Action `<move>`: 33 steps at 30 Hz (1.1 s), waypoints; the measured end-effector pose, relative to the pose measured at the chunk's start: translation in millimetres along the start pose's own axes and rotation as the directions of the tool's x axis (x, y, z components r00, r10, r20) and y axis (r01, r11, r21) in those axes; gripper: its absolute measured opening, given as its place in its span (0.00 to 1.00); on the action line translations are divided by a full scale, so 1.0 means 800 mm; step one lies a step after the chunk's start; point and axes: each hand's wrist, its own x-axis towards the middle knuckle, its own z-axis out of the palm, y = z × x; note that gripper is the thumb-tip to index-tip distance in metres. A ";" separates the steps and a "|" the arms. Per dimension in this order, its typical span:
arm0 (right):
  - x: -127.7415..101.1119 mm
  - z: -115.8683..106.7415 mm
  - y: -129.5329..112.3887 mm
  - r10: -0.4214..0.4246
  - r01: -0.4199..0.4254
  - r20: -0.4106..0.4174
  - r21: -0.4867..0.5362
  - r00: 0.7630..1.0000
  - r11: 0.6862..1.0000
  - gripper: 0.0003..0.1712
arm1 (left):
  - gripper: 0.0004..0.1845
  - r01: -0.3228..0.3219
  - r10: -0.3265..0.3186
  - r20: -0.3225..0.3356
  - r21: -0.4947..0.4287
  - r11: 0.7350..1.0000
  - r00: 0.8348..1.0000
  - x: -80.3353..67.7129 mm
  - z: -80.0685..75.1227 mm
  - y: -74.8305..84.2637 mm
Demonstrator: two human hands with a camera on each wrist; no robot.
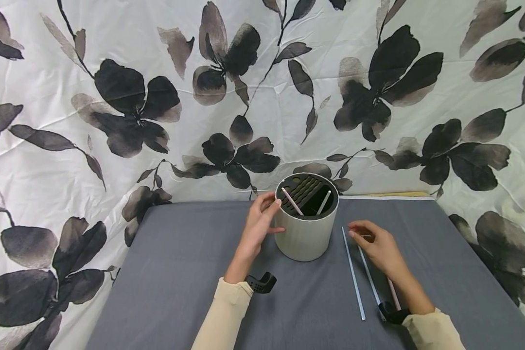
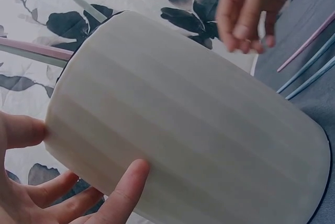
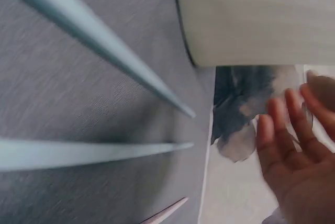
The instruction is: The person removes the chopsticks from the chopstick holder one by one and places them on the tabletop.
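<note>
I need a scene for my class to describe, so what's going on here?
A person's left hand touches the side of a pale, round holder that stands upright on a grey surface. A pink stick and a pale stick poke out of its top. The right hand, holding nothing, hovers by the loose sticks to the holder's right: two blue sticks and another pink one, none of them in the holder.

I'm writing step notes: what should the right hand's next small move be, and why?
Probably lower the right hand and pinch the blue stick nearest the holder: that hand looks empty and is near the stick, while the left hand touches the holder.
</note>
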 end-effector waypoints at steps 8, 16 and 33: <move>-0.003 0.004 -0.045 -0.136 0.161 -0.144 0.174 0.980 0.971 0.15 | 0.27 0.002 -0.002 0.002 0.003 1.000 1.000 -0.001 0.002 -0.002; 0.006 0.003 -0.098 -0.333 0.351 -0.210 0.050 0.919 0.935 0.23 | 0.28 -0.006 0.006 0.002 0.006 1.000 1.000 0.000 0.003 0.000; 0.032 0.023 -0.127 -0.451 0.442 -0.182 -0.091 0.874 0.892 0.11 | 0.28 -0.007 0.007 -0.011 -0.009 1.000 1.000 0.002 0.006 0.001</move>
